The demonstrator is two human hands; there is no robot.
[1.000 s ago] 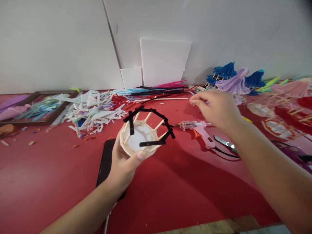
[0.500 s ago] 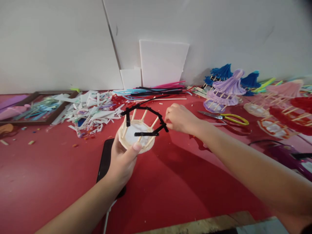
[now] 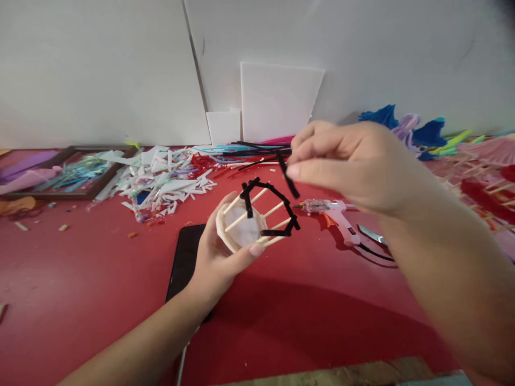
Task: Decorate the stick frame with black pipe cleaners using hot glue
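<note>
A: Head view, pls. What is the L hand (image 3: 217,257) doing?
B: It is holding a round white base (image 3: 241,233) from its lower L side, w/ thumb along the near edge and the other fingers mostly hidden behind. The base is tilted, above the red table (image 3: 120,311).
A: And what is on the base?
B: Several pale sticks (image 3: 236,222) stand from the rim. Some of them reach a ring of black pcs. (image 3: 277,233), which has a gap on its L side.
A: R hand (image 3: 354,161)?
B: A bit blurred, but thumb and index finger are pinching a short black strip (image 3: 292,185). It hangs near the ring, apart from it, approx. above its R part.
A: Other things nearby?
B: Below the R hand, a pink glue gun (image 3: 344,222) is lying, w/ a cutter (image 3: 372,234) just beside. A black phone (image 3: 183,257) lies partly behind the L hand. At the back: white scraps (image 3: 169,185) and, more to the R, coloured thin strips (image 3: 245,150).
</note>
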